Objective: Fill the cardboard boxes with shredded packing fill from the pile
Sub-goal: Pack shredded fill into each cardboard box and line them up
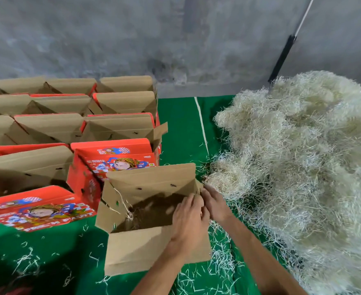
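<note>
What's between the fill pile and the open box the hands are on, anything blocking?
Nothing visible. The pile sits directly right of the open box, with only green cloth and loose strands between. Both the left hand and right hand are at the box's right flap, top open.
</note>
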Demonstrator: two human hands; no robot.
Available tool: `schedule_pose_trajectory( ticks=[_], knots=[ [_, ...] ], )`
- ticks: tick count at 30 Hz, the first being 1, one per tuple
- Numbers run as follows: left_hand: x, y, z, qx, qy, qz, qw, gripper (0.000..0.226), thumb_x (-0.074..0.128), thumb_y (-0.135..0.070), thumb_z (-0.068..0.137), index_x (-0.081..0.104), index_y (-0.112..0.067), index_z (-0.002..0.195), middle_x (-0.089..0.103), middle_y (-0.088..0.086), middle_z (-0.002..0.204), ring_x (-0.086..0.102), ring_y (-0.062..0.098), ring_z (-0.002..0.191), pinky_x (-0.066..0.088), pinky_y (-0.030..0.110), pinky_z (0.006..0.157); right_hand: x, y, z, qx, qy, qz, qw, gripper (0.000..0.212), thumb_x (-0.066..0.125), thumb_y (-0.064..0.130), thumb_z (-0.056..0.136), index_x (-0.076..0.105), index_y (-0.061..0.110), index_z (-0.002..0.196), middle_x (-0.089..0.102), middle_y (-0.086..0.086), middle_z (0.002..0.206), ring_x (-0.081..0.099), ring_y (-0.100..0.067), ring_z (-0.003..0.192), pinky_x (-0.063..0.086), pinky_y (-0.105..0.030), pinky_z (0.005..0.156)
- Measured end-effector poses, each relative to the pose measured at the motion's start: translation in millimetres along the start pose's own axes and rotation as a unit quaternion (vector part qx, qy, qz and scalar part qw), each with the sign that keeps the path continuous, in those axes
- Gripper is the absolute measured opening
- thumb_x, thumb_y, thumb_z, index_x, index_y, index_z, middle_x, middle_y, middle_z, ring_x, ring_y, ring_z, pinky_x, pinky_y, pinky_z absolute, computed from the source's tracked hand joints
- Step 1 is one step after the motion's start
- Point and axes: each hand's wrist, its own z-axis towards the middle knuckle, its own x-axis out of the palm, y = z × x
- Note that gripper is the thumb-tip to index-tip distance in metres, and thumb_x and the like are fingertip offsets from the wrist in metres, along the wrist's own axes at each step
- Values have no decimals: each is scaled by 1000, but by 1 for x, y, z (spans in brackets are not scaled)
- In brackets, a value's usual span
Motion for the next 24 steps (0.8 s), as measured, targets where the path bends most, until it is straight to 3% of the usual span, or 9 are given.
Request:
schedule_pose_trajectory(
  ticks=[1, 3, 5, 8, 12, 15, 19, 21, 24],
  knots=[
    [0, -4, 9, -2, -22, -14, 1000, 6, 52, -30, 93, 55, -25, 94, 58, -9, 94, 54, 9, 87, 47, 27, 81, -13, -2, 10, -20, -39, -17, 999, 22, 45, 45, 104, 58, 44, 121, 65, 11, 118, 67, 4, 94, 58, -23, 82],
    [1, -5, 28, 21, -44, -21, 999, 3, 51, -27, 93, 51, -24, 92, 55, -9, 92, 50, 9, 87, 46, 27, 84, -41, -8, 33, -28, -109, -64, 992, 41, 53, 40, 102, 43, 39, 141, 51, 3, 139, 65, 0, 94, 54, -28, 89],
    [4, -3, 46, 63, -40, -10, 997, 6, 49, -28, 96, 52, -25, 91, 54, -12, 95, 48, 8, 91, 44, 30, 86, -65, -10, 63, -11, -146, -176, 973, 63, 58, 50, 95, 33, 32, 150, 31, -11, 158, 54, -21, 129, 48, -44, 105],
    [14, -1, 66, 107, -45, -22, 993, 6, 50, -30, 96, 55, -28, 94, 55, -17, 102, 47, 2, 97, 41, 26, 89, -79, -18, 108, 57, -118, -393, 910, 104, 48, 82, 80, 2, 31, 159, -10, -11, 167, 8, -43, 151, 24, -61, 116],
    [32, -6, 74, 106, -4, -44, 993, 14, 47, -35, 98, 59, -30, 100, 59, -18, 107, 49, 0, 104, 40, 27, 97, -69, -49, 137, 119, -75, -440, 887, 116, 46, 88, 75, -11, 30, 158, -21, -18, 164, 9, -54, 147, 27, -67, 113],
    [42, -12, 73, 123, 2, -66, 990, 11, 53, -30, 94, 63, -27, 97, 62, -16, 105, 52, 4, 104, 41, 31, 99, -56, -71, 135, 124, -30, -487, 864, 97, 53, 60, 92, -8, 27, 159, -11, -21, 165, 6, -54, 147, 26, -68, 113],
    [43, -14, 70, 120, 2, -103, 987, 11, 60, -25, 91, 68, -21, 97, 66, -12, 104, 56, 7, 103, 42, 33, 100, -52, -69, 112, 108, -35, -524, 844, 75, 54, 24, 98, 8, 24, 157, 17, -21, 159, 23, -48, 143, 38, -61, 110],
    [36, -15, 68, 120, 11, -118, 986, 13, 60, -26, 93, 68, -20, 102, 66, -11, 110, 55, 6, 108, 40, 31, 104, -52, -60, 100, 89, -43, -481, 871, 59, 46, 8, 99, 24, 21, 153, 33, -19, 149, 39, -41, 135, 49, -52, 104],
    [22, -15, 61, 118, -2, -152, 981, 13, 60, -28, 95, 67, -21, 104, 65, -11, 114, 54, 3, 113, 38, 29, 109, -51, -44, 80, 44, -69, -380, 921, 25, 37, 20, 108, 55, 12, 123, 62, -14, 115, 66, -23, 94, 60, -36, 83]
  ],
)
